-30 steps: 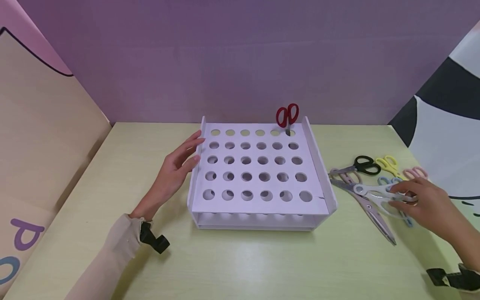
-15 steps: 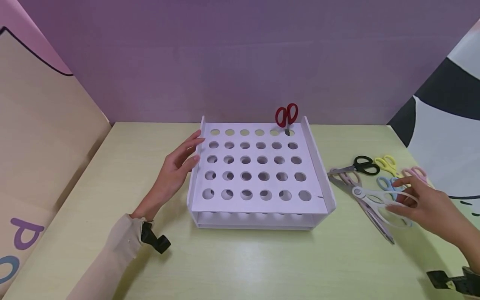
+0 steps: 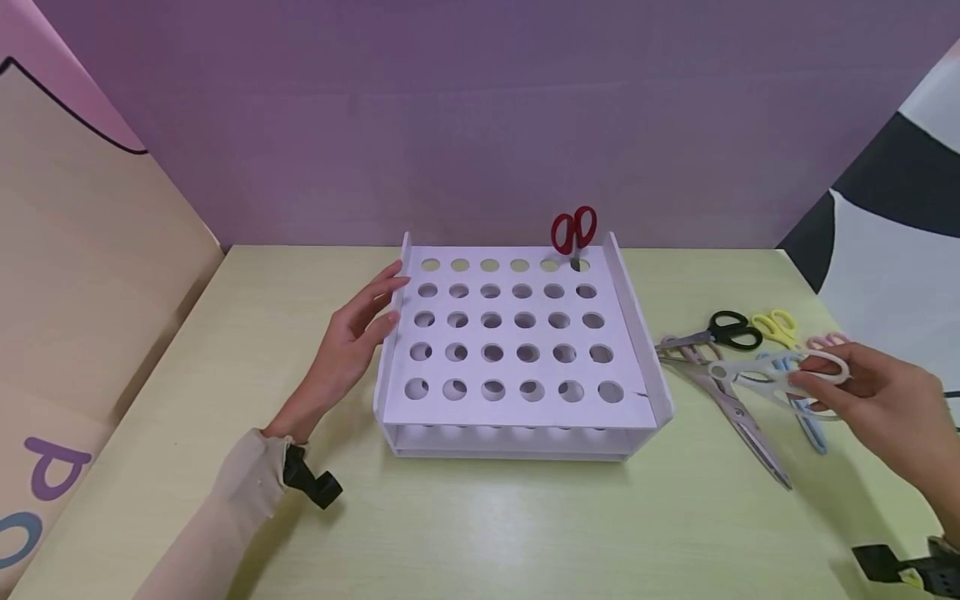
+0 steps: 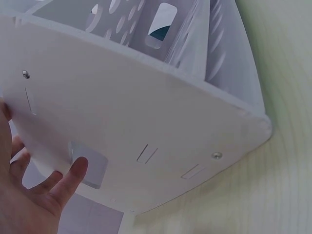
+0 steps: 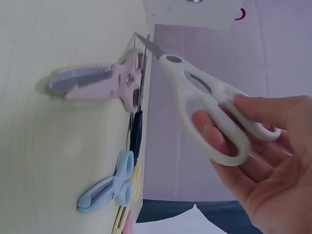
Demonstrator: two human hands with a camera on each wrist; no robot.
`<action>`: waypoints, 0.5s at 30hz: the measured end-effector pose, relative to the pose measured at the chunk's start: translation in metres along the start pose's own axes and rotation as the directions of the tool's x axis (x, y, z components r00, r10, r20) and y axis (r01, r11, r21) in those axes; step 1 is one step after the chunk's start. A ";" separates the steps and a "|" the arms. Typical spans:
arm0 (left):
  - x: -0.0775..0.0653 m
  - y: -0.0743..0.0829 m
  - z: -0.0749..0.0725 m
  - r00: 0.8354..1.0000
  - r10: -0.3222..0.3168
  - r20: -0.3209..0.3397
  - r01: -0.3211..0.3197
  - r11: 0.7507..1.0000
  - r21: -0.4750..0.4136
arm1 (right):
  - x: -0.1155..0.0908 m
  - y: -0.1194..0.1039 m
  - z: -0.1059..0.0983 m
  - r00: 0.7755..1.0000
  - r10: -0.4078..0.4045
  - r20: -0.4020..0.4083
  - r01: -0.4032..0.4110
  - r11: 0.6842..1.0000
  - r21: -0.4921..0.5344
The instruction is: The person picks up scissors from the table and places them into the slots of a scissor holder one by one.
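Note:
A white rack (image 3: 510, 371) with rows of round holes stands mid-table. My left hand (image 3: 348, 333) rests its fingertips against the rack's left side panel (image 4: 122, 117); in the left wrist view the thumb lies over the edge of a rectangular cutout. My right hand (image 3: 888, 400) pinches white-handled scissors (image 5: 181, 78) by their handle loops, blades pointing left toward the rack. Beneath them lie pale pink scissors (image 3: 742, 421) and light blue scissors (image 5: 105, 192). Red-handled scissors (image 3: 577, 237) stand upright in the rack's back right hole.
Behind the right hand's scissors lie black-handled scissors (image 3: 733, 332), yellow scissors (image 3: 780, 332) and another pink pair (image 3: 825, 339), close to the rack's right side. A purple wall panel (image 3: 480, 125) closes off the back of the table (image 3: 480, 525).
My right hand has lifted and turned the white scissors, so their loops sit higher and the blue scissors below show more. The left hand and rack have stayed in place.

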State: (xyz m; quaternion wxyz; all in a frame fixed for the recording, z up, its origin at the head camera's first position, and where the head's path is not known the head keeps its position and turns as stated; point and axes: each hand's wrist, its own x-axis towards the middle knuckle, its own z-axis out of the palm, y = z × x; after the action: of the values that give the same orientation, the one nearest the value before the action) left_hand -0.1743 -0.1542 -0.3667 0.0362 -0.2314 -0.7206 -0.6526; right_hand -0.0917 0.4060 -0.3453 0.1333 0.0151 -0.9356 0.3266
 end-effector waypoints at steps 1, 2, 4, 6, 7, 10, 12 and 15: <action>0.000 0.000 0.000 1.000 -0.001 -0.001 0.001 1.000 0.000 | 0.000 -0.002 0.001 1.000 -0.014 -0.024 0.014 1.000 0.022; 0.000 0.000 0.000 1.000 -0.001 -0.002 0.001 1.000 0.001 | 0.000 -0.004 0.001 0.999 -0.023 -0.047 0.024 0.999 0.025; -0.001 0.000 0.000 1.000 0.000 -0.003 0.000 1.000 0.001 | 0.000 -0.008 0.001 0.996 -0.018 -0.085 0.021 0.999 0.033; -0.001 0.000 0.000 1.000 0.000 -0.004 0.000 1.000 0.001 | 0.000 -0.012 0.001 0.993 -0.008 -0.118 0.012 0.999 0.031; -0.001 0.000 0.000 1.000 0.000 -0.005 0.000 1.000 0.000 | 0.000 -0.014 0.001 0.991 -0.002 -0.132 0.006 1.000 0.030; -0.001 0.000 0.001 1.000 0.000 -0.005 0.000 1.000 -0.001 | 0.000 -0.022 0.001 0.984 -0.004 -0.179 0.012 0.999 0.047; -0.001 0.000 0.001 1.000 0.001 -0.005 -0.001 1.000 0.000 | 0.001 -0.028 0.001 0.978 -0.009 -0.207 0.025 0.997 0.073; -0.001 0.001 0.000 1.000 0.003 -0.002 -0.003 1.000 0.005 | 0.001 -0.037 -0.001 0.972 -0.022 -0.235 0.046 0.995 0.094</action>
State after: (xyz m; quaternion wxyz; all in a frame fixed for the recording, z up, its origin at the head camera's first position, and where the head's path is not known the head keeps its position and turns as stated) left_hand -0.1732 -0.1542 -0.3665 0.0385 -0.2315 -0.7220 -0.6508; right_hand -0.0887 0.3775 -0.3220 0.2471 -0.0008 -0.8957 0.3696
